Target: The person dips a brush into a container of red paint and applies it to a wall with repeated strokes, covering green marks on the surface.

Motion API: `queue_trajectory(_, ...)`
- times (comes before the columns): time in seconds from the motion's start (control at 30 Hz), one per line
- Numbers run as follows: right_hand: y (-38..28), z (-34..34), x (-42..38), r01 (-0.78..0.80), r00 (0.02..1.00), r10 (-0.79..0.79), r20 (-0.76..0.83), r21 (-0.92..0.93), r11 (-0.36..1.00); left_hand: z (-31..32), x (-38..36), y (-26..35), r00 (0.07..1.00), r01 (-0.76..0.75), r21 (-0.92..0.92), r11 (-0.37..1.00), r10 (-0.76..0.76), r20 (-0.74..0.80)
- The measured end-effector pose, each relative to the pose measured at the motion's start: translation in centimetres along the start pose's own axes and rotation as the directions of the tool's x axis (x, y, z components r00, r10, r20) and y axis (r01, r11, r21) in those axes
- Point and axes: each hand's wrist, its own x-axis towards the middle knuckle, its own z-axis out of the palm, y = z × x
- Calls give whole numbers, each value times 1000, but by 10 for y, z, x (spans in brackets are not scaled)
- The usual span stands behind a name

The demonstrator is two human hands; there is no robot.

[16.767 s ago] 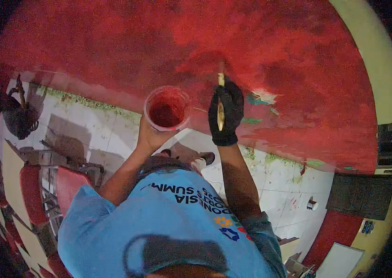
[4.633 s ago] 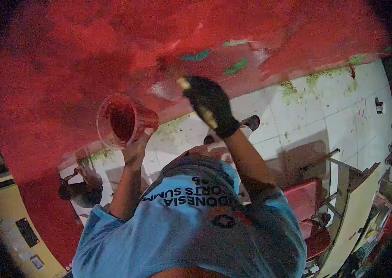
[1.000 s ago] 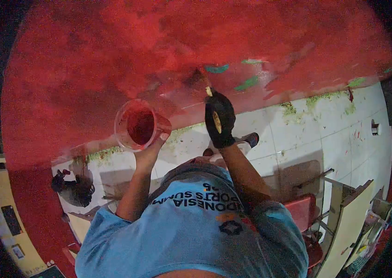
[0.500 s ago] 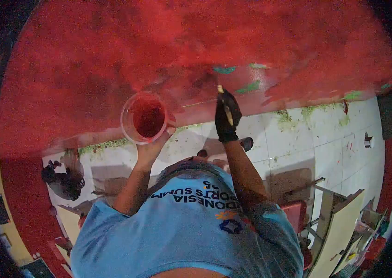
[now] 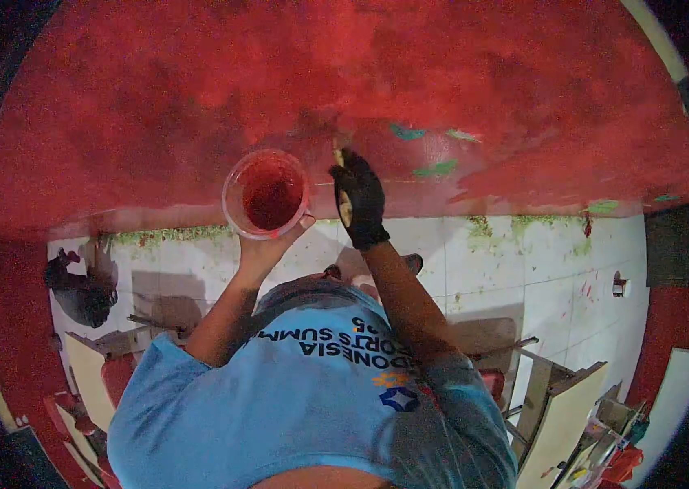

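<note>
My left hand is wrapped around the lower side of a clear plastic tub, tilted so its open mouth faces me. Red paint coats the inside of the tub. On my right hand is a black glove, its fingers closed around the pale handle of a paintbrush. The brush tip is at the red wall, too dark and blurred to tell whether it touches. To the right of the brush, teal and green patches show through the red.
White floor tiles meet the wall's foot, with green and red paint specks along the edge. A dark bag-like object lies at left. A small white cup-like object stands at right. Chairs or desks are behind me.
My gloved right hand and the brush have moved left along the wall, closer to the tub. The tub has shifted slightly right and up, and my view has turned a little.
</note>
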Motion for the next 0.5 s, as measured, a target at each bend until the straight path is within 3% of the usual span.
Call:
queue_trajectory(0.07,-4,6,-1,-267,942,239,235,95,959,-3,-2,-14,996,91,-26,996,-91,21)
queue_trajectory(0.1,-2,6,-1,-163,954,124,273,124,979,-3,-4,-17,996,92,-27,995,-92,21)
queue_trajectory(0.13,-2,3,-1,-164,953,126,274,121,979,-3,-4,-14,998,67,-15,998,-67,11)
queue_trajectory(0.2,2,-5,0,90,946,-141,290,185,979,-2,-4,-14,999,36,-9,999,-36,3)
queue_trajectory(0.23,0,-11,2,95,946,-146,290,183,979,-4,-6,-17,989,137,-59,989,-132,72)
queue_trajectory(0.27,-7,-18,7,-46,959,8,282,129,991,-5,-7,-21,964,240,-102,966,-224,142)
queue_trajectory(0.3,-11,-23,12,-189,949,161,270,78,979,-6,-7,-28,965,239,-105,965,-224,135)
queue_trajectory(0.33,-14,-25,16,-186,948,158,276,81,979,-7,-7,-34,980,176,-41,984,-171,103)
queue_trajectory(0.4,-17,-29,20,-449,878,363,311,280,848,-7,-9,-37,990,115,28,993,-117,82)
queue_trajectory(0.43,-8,-26,19,-176,952,60,301,375,910,-5,-8,-34,989,114,4,993,-114,99)
queue_trajectory(0.47,-3,-23,18,-173,954,62,293,371,912,-4,-5,-30,987,111,-20,994,-108,117)
queue_trajectory(0.5,2,-19,17,-57,974,-14,224,305,951,-5,-4,-26,987,105,-20,994,-102,122)
